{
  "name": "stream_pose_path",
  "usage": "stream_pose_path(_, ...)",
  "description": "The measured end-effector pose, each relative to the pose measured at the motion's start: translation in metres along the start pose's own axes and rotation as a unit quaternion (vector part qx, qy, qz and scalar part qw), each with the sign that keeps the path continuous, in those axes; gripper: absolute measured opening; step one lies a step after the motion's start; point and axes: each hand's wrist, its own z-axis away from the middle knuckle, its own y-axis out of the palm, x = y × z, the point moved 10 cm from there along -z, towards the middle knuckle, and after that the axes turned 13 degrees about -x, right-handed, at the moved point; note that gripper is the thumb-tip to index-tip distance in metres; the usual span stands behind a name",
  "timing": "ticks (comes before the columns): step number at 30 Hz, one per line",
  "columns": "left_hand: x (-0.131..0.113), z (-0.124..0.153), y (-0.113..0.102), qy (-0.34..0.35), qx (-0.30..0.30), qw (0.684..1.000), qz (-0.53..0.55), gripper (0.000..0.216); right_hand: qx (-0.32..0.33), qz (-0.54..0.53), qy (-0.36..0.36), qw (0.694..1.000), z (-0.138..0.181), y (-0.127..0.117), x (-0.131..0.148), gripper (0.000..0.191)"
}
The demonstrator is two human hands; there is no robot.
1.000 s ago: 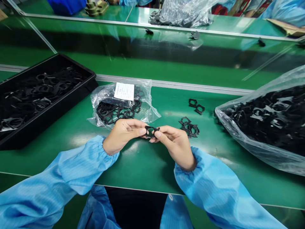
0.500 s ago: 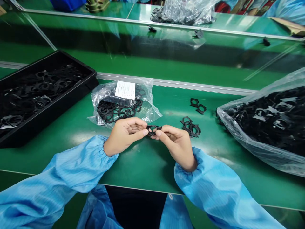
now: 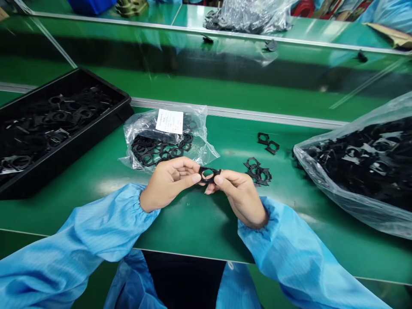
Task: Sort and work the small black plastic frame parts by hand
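My left hand (image 3: 170, 180) and my right hand (image 3: 240, 193) meet over the green table, both pinching one small black plastic ring part (image 3: 208, 174) between fingertips. The part's round hole faces up. Just behind my left hand lies a small clear bag (image 3: 169, 137) of black ring parts with a white label. A little pile of loose black parts (image 3: 257, 171) lies beside my right hand, and two more loose parts (image 3: 268, 143) lie farther back.
A black tray (image 3: 69, 148) full of black parts stands at the left. A large clear bag (image 3: 357, 171) of black parts lies at the right. Beyond a metal rail (image 3: 257, 116) runs a green conveyor, with another bag (image 3: 247, 17) across it.
The ring part has been turned between my fingertips, so its hole now shows more openly. My hands have stayed in nearly the same place.
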Motion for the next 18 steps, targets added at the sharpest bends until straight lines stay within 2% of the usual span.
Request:
stream_pose_path(8,0.0016,-0.0007,-0.0031,0.001,-0.012,1.0,-0.024,0.026,-0.049,0.02,0.003,0.999,-0.0014,-0.0095,0.0015,0.032)
stream_pose_path(13,0.0008,0.0005,-0.0019,0.006,-0.007,1.0,-0.026,0.026,-0.014,0.036,-0.035,0.999,-0.0022,-0.0054,0.0089,0.031)
stream_pose_path(18,0.0025,0.0007,-0.0013,0.008,0.0,1.0,-0.028,0.031,0.008,0.052,-0.038,0.998,-0.003,-0.0041,0.0103,0.031)
